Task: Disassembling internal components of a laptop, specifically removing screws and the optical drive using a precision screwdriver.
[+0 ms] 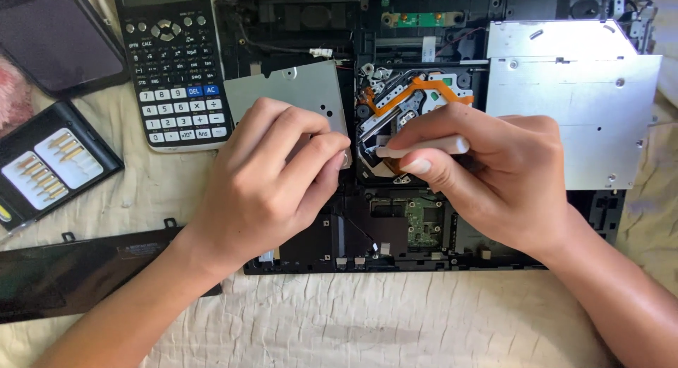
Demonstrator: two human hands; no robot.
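Metal plate: flat, dull silver sheet (293,92) with small holes, lying on the opened laptop chassis (424,234), a black plastic shell.
Left hand: (272,177) fingers curled on the plate's lower right corner.
Right hand: (494,174) pinched shut around a slim white tool (424,147).
Tool axis: lies nearly level, tip pointing left, over the orange flex cable (417,92).
Beside: grey optical drive (572,107); black calculator (173,64) on cream cloth (367,318).

A home, seemingly: the opened laptop (424,128) and calculator (173,64) lie on rumpled bedding (353,318).
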